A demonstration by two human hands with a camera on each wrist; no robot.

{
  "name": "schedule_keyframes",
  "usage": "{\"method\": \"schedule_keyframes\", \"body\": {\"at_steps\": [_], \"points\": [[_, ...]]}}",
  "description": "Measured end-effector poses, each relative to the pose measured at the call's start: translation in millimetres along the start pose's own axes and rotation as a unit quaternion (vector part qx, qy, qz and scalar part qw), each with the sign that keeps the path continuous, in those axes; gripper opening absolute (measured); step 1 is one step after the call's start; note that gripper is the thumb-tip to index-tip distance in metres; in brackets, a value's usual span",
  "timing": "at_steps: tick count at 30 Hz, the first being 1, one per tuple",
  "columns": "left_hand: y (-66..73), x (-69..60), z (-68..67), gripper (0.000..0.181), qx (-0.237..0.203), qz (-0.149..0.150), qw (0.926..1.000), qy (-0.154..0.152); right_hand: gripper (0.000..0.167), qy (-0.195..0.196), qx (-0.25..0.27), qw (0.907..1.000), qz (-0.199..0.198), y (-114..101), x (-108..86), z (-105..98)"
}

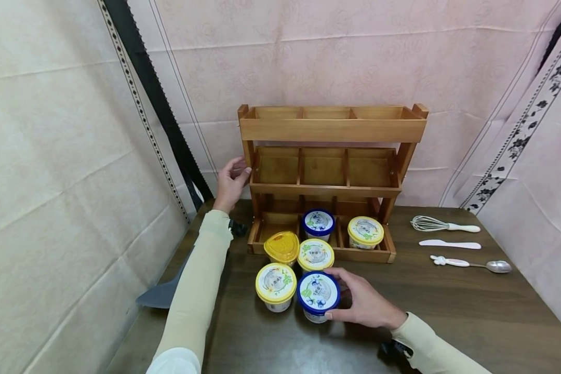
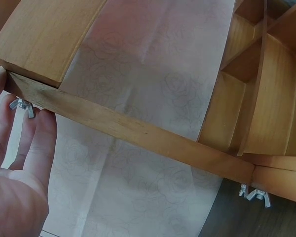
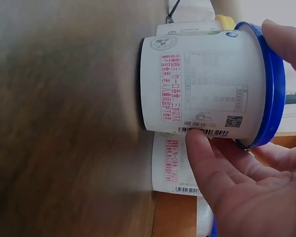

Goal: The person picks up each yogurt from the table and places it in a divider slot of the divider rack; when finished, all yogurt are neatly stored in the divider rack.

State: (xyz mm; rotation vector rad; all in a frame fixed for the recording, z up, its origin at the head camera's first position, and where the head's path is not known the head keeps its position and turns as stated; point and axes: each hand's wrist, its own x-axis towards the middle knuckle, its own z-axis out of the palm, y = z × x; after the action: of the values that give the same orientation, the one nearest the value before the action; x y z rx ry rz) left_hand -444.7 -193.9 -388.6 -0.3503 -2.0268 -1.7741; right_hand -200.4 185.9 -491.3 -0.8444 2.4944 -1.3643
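Note:
My right hand (image 1: 371,304) holds a blue-lidded paper cup (image 1: 318,295), thumb on one side and fingers on the other. In the right wrist view, red print and a barcode show on the white wall of this cup (image 3: 207,84); whether its base touches the table I cannot tell. At the rack's left side, my left hand (image 1: 231,183) grips the upright of the three-tier wooden rack (image 1: 332,131). The left wrist view has the thumb and fingers of that hand (image 2: 19,182) on either side of the wooden strip (image 2: 123,126), near a wing nut (image 2: 23,105).
Yellow-lidded cups (image 1: 276,283) (image 1: 316,253) and a gold-lidded cup (image 1: 282,247) stand before the rack. Its bottom tier holds a blue-lidded cup (image 1: 318,222) and a yellow-lidded cup (image 1: 365,231). Right lie a whisk (image 1: 430,224), white knife (image 1: 450,244) and spoon (image 1: 497,267).

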Motion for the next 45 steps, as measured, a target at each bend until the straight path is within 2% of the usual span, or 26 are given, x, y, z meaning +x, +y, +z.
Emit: {"method": "schedule_keyframes", "body": {"at_steps": [8, 17, 24, 33, 45], "points": [[0.3, 0.7, 0.0, 0.042, -0.008, 0.004, 1.0, -0.001, 0.087, 0.013, -0.002, 0.9998, -0.017, -7, -5.0, -5], [1.2, -1.7, -0.4, 0.041, -0.004, 0.007, 1.0, -0.004, 0.084, 0.034, -0.039, 0.9977, -0.044, -24, -9.5, -15], [0.5, -0.8, -0.7, 0.042, -0.005, 0.004, 1.0, -0.007, 0.086, 0.05, -0.032, 0.9963, -0.063, -36, -6.4, -27], [1.3, -1.0, -1.8, 0.042, -0.017, -0.003, 0.9998, -0.01, 0.089, 0.088, -0.066, 0.9892, -0.097, -46, 10.3, -48], [1.9, -0.7, -0.8, 0.042, -0.017, -0.012, 0.9998, -0.007, 0.09, 0.128, -0.058, 0.9854, -0.096, -56, 41.0, -60]]}}
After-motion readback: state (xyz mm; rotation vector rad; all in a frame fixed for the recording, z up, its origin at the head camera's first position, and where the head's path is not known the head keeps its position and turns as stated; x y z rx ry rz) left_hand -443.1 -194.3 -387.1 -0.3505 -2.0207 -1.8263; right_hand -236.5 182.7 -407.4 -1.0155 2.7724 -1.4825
